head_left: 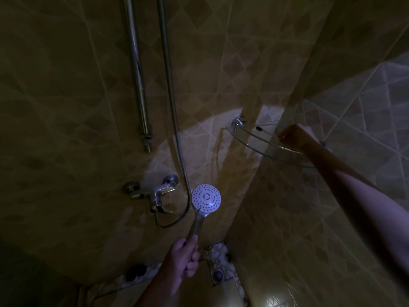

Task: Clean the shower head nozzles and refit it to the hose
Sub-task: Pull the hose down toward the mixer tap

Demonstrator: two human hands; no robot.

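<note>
Dim tiled shower walls [66, 107], glass shelf [254, 138]

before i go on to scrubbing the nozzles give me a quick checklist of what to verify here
1. Grip on the shower head: ok, the left hand is wrapped round the lower end of its handle.
2. Nozzle face turned towards the camera: ok, the white perforated plate is in full view.
3. Head off the hose: cannot tell, the handle's end is hidden in the fist.
4. Cleaning tool in the right hand: cannot tell, it reaches to the glass corner shelf and any item is not clear.
5. Light: not ok, the scene is very dim.
6. Water off at the mixer tap: cannot tell.
</note>
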